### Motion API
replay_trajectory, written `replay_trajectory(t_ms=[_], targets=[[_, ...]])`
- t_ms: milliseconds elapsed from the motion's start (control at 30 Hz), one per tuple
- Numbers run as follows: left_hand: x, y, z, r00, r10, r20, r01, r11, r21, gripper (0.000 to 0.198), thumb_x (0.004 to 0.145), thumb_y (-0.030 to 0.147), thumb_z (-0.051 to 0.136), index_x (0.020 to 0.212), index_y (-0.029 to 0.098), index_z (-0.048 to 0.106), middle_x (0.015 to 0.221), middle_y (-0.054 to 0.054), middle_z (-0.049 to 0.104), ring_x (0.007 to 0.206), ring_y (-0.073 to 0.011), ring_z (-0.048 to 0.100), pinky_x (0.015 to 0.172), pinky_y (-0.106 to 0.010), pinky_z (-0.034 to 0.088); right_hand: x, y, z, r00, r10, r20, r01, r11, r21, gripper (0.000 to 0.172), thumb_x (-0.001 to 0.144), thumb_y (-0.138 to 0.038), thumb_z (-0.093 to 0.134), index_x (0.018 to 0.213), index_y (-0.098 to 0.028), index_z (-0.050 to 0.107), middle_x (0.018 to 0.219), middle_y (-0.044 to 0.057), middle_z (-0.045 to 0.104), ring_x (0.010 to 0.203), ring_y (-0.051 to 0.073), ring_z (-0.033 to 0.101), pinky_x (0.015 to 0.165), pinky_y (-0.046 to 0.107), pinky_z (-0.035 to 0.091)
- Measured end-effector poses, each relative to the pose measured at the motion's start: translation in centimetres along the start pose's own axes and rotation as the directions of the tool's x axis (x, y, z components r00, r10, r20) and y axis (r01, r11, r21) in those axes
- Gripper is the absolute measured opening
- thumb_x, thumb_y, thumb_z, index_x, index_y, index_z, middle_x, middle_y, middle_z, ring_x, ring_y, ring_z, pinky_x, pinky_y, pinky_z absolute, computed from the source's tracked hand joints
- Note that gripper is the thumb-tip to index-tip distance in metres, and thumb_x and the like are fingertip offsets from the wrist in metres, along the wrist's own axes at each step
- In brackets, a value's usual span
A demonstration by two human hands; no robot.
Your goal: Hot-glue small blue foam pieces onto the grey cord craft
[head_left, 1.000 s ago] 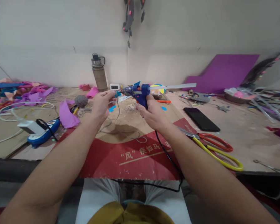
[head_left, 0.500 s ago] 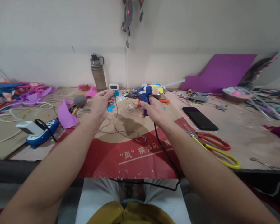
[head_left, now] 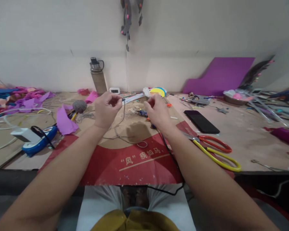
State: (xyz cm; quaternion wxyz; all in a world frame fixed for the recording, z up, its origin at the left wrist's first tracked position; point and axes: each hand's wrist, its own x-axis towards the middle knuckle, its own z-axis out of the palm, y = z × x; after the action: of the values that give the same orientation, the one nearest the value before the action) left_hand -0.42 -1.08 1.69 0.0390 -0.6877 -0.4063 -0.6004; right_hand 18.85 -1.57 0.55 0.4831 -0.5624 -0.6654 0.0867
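Note:
My left hand (head_left: 108, 109) is closed in a pinch above the cardboard, on a strand of grey yarn (head_left: 124, 112) that hangs down and loops over the board. A small dark bluish bit shows at its fingertips, too small to name. My right hand (head_left: 158, 110) is held a short way to the right, fingers curled and thumb against them; whether anything is between them I cannot make out. Below and behind it lies the blue hot glue gun (head_left: 142, 113) on the board, mostly hidden by the hand, its black cord (head_left: 168, 147) running off the front edge.
Scissors (head_left: 216, 150) with red and yellow handles and a black phone (head_left: 202, 122) lie right. A grey yarn ball (head_left: 79, 106), a bottle (head_left: 98, 78) and a blue power strip (head_left: 39, 144) stand left. Felt scraps (head_left: 24, 99) pile at far left. Red printed cardboard (head_left: 135, 173) covers the front.
My right hand has let go of the glue gun, which now lies on the board. My left hand still pinches the yarn. The view has shifted slightly.

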Motion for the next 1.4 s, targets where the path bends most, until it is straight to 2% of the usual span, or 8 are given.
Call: replay_trajectory(t_ms=[67,133,200,267,500,667,833,1400], targets=[[-0.1,0.3,0.0,0.999,0.042,0.025,-0.043,0.999,0.032,0.009,0.071,0.011,0.063,0.072,0.019,0.067,0.073,-0.001,0.065,0.064,-0.0103,0.054,0.062,-0.024,0.044,-0.5,-1.4,1.5,0.996,-0.001,0.092,-0.036,0.918,0.395,0.015,0.081,-0.027,0.056,0.086,-0.021,0.042,0.091,0.006,0.06,0.087,0.017,0.059,0.082,0.034,0.047],[-0.2,0.5,0.1,0.998,0.046,0.052,-0.047,0.998,0.034,0.01,0.072,0.011,0.063,0.074,0.019,0.067,0.077,-0.001,0.066,0.065,-0.0107,0.054,0.063,-0.024,0.044,-1.1,-2.5,2.9,0.979,-0.015,0.201,-0.125,0.74,0.661,0.025,0.078,-0.025,0.059,0.09,-0.023,0.037,0.089,0.002,0.059,0.083,0.014,0.059,0.079,0.031,0.047],[-0.4,0.8,0.2,0.997,0.035,0.07,-0.037,0.999,0.026,0.009,0.072,0.011,0.063,0.074,0.019,0.068,0.078,-0.001,0.066,0.066,-0.0106,0.055,0.064,-0.024,0.044,-1.6,-3.1,3.8,0.956,-0.026,0.291,-0.216,0.604,0.767,0.03,0.078,-0.025,0.06,0.093,-0.024,0.034,0.08,-0.002,0.058,0.074,0.011,0.059,0.073,0.028,0.047],[-0.5,0.9,0.4,0.997,0.002,0.072,-0.003,1.0,0.009,0.008,0.073,0.013,0.063,0.074,0.019,0.067,0.077,-0.001,0.066,0.066,-0.0105,0.055,0.064,-0.024,0.044,-1.8,-3.4,4.0,0.945,-0.017,0.326,-0.262,0.556,0.789,0.027,0.08,-0.028,0.058,0.093,-0.025,0.035,0.071,-0.007,0.051,0.063,0.009,0.053,0.064,0.026,0.046],[-0.7,0.5,1.5,0.938,-0.316,0.146,0.346,0.887,-0.307,0.004,0.074,0.021,0.064,0.074,0.017,0.067,0.064,0.001,0.061,0.058,-0.0098,0.053,0.057,-0.024,0.043,-1.7,-3.4,2.9,0.983,0.032,0.183,-0.151,0.708,0.69,0.011,0.082,-0.027,0.055,0.077,-0.021,0.048,0.07,-0.005,0.046,0.062,0.008,0.042,0.056,0.023,0.036],[-0.9,0.4,1.9,0.888,-0.41,0.207,0.455,0.728,-0.512,0.003,0.071,0.019,0.067,0.07,0.017,0.066,0.062,0.001,0.059,0.055,-0.0088,0.05,0.055,-0.023,0.042,-1.5,-3.2,3.1,0.989,0.042,0.141,-0.126,0.738,0.663,0.01,0.079,-0.025,0.06,0.075,-0.019,0.053,0.07,-0.004,0.051,0.064,0.008,0.044,0.059,0.024,0.036],[-0.9,0.6,1.9,0.864,-0.436,0.25,0.495,0.653,-0.573,0.004,0.07,0.019,0.069,0.069,0.017,0.066,0.061,0.001,0.059,0.055,-0.0086,0.051,0.054,-0.023,0.041,-1.4,-2.6,3.4,0.985,0.083,0.149,-0.161,0.738,0.656,0.015,0.08,-0.029,0.058,0.071,-0.019,0.053,0.066,-0.004,0.05,0.063,0.009,0.044,0.058,0.024,0.036],[-0.9,1.0,1.9,0.86,-0.402,0.313,0.509,0.653,-0.56,0.006,0.07,0.02,0.067,0.066,0.017,0.063,0.061,0.001,0.056,0.054,-0.0084,0.049,0.054,-0.024,0.04,-1.1,-2.0,3.5,0.989,0.103,0.102,-0.144,0.761,0.633,0.018,0.08,-0.033,0.058,0.071,-0.02,0.05,0.069,-0.003,0.05,0.067,0.01,0.046,0.059,0.024,0.037]])
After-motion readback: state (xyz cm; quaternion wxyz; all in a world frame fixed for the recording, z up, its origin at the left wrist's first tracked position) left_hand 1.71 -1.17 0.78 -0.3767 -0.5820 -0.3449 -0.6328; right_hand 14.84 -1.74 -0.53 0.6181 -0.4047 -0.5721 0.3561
